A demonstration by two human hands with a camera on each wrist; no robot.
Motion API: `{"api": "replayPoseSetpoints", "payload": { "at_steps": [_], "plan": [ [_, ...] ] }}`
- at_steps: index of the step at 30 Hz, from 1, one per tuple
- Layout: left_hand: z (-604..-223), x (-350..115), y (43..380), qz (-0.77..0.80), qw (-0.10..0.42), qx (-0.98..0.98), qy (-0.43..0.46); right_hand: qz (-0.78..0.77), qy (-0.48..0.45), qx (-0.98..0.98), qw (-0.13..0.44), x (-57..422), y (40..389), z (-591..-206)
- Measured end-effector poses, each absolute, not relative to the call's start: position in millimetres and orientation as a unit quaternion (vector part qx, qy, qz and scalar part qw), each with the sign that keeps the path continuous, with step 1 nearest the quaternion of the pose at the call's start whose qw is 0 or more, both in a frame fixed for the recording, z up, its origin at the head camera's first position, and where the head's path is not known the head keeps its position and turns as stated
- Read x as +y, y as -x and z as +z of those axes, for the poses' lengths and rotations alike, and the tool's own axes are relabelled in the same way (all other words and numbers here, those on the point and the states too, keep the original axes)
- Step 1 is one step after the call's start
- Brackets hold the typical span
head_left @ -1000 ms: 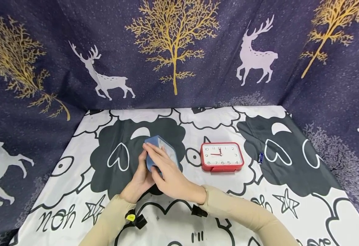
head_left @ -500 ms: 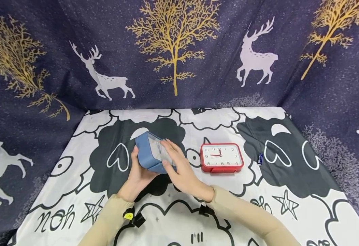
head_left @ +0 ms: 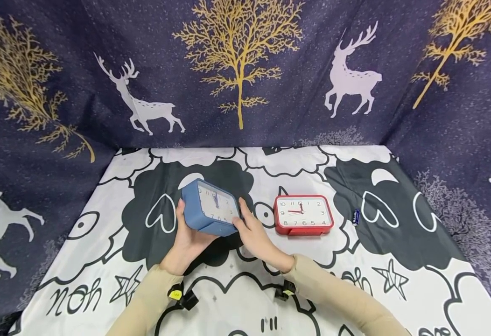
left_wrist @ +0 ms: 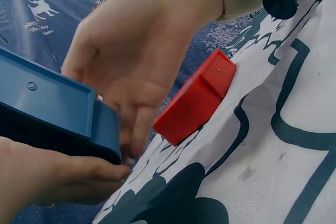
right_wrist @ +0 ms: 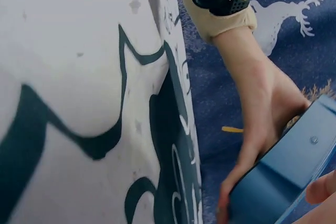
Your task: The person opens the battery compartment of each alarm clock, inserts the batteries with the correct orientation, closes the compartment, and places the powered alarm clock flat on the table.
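A blue alarm clock (head_left: 218,205) with a white dial is held up off the cloth, its face tilted upward and toward the right. My left hand (head_left: 188,242) grips it from the left and below, thumb along its left side. At the right end my right hand (head_left: 256,235) holds the clock, with the thumb on the lower right corner of the face and the fingers behind. The underside of the blue clock (left_wrist: 47,95) shows in the left wrist view, a small screw in it. A red alarm clock (head_left: 303,214) stands right of my hands.
Right of the red clock lies a small blue battery (head_left: 356,217). A white cloth (head_left: 245,298) with black cartoon drawings covers the table. Dark blue curtains (head_left: 270,116) with deer and trees hang at the back and on both sides.
The blue clock has turned so that its dial faces up more openly. My right hand has slid from across its front to its right end. The red clock and battery stay put.
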State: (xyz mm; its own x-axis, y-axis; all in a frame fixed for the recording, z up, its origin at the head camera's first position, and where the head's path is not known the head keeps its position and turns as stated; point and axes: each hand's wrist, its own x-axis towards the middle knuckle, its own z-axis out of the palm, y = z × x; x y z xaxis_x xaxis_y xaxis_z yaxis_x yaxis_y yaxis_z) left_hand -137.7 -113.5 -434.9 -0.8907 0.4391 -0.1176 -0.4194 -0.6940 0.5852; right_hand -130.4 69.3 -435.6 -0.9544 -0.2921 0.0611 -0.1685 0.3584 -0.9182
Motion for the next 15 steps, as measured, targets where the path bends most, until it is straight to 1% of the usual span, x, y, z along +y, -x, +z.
{"api": "replayPoseSetpoints", "payload": {
  "at_steps": [7, 10, 15],
  "plan": [
    [-436.7, -114.2, 136.7, 0.923, 0.245, 0.297, -0.014, -0.586, 0.091, 0.798, 0.108, 68.4, 136.5, -437.8],
    [-436.5, -115.1, 137.1, 0.919, 0.252, 0.302, -0.02, -0.629, 0.083, 0.763, 0.125, 68.9, 139.4, -435.4],
    [-435.3, -117.4, 138.5, 0.913, 0.256, 0.317, -0.028, -0.699, 0.059, 0.692, 0.172, 71.1, 141.7, -434.0]
  ]
}}
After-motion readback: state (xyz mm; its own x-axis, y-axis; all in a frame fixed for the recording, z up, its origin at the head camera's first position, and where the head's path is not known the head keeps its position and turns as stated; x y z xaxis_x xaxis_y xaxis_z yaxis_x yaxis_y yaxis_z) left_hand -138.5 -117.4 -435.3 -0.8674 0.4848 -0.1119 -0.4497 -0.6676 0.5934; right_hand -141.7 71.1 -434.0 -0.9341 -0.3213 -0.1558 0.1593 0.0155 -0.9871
